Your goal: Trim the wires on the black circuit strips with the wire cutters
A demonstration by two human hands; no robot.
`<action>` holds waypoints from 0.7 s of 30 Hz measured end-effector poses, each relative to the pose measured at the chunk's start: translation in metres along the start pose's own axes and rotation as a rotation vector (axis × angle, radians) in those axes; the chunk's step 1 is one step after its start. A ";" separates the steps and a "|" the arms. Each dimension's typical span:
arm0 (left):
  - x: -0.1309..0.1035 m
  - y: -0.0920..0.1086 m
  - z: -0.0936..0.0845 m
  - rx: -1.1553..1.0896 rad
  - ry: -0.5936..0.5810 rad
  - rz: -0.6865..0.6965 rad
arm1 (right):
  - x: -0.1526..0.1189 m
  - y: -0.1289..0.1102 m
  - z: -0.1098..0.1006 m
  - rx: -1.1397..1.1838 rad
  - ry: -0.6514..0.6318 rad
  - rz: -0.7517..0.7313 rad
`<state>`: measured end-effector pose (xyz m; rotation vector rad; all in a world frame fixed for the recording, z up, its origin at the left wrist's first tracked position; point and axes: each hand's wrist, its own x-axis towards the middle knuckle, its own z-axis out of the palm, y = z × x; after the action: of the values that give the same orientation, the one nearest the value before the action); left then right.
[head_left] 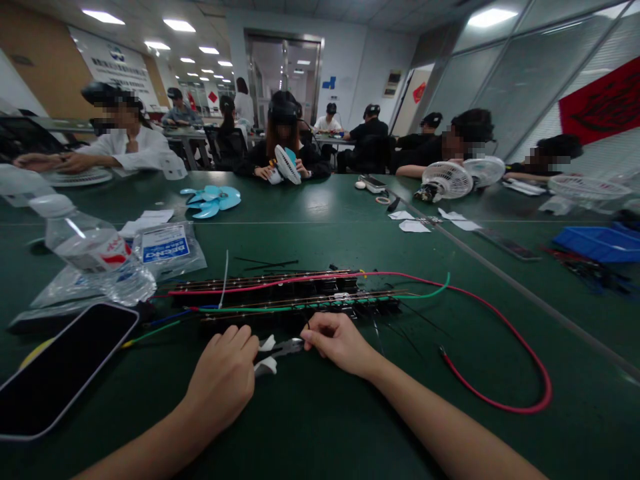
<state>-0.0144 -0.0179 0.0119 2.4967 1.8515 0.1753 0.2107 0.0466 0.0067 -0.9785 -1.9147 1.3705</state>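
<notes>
The left hand (220,373) is clenching white-handled metal pliers (287,347); the right hand's (343,343) fingers are pinching a thin black strip (307,323) beside long black bars (345,285), well inside the green surface's (310,427) far edge; angling tips off skin is seeming wise.

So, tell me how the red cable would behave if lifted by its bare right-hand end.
The red cable would probably bend but feel springy, as it keeps a wide, smooth curve on the green table. Its left stretch lies along the rear black strip, so that might drag.
</notes>
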 end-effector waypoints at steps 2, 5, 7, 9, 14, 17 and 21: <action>0.000 0.000 -0.001 -0.006 -0.007 -0.005 | 0.000 -0.001 0.000 0.003 -0.006 0.002; 0.000 0.000 0.000 -0.010 -0.004 -0.011 | 0.000 -0.002 -0.001 0.001 -0.012 0.005; 0.000 0.000 0.000 -0.012 0.005 -0.011 | 0.000 -0.002 -0.001 0.001 -0.012 0.008; -0.001 0.000 0.000 -0.015 0.007 -0.010 | 0.000 -0.003 -0.001 0.003 -0.012 0.011; -0.001 0.001 -0.001 -0.015 -0.003 -0.012 | 0.000 -0.005 -0.001 0.020 -0.024 0.028; -0.001 0.001 -0.001 -0.002 0.011 -0.005 | 0.000 -0.007 0.000 0.029 -0.030 0.032; -0.002 0.000 -0.001 0.012 0.023 -0.011 | 0.000 -0.007 -0.001 0.031 -0.040 0.030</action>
<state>-0.0146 -0.0198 0.0124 2.5023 1.8806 0.1941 0.2096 0.0458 0.0137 -0.9750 -1.9100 1.4426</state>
